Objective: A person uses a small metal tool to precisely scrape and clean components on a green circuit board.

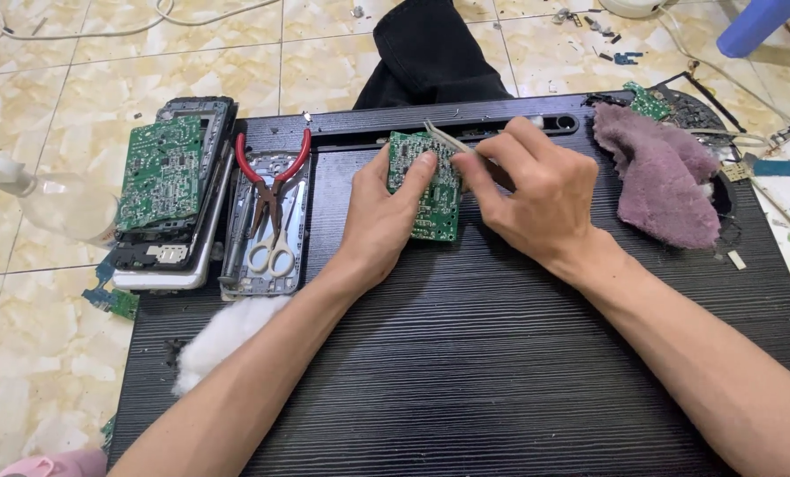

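A green circuit board lies on a black ribbed panel that serves as the work surface. My left hand rests on the panel and presses the board's left edge with thumb and fingers. My right hand holds thin metal tweezers like a pen. Their free end sticks up to the left, and the working tips are hidden behind my fingers over the board's upper right part.
Left of the board, a metal tray holds red-handled pliers and white-handled scissors. Further left sits a second green board on stacked frames. White cotton wad lies front left, a purple cloth far right. Tiled floor surrounds.
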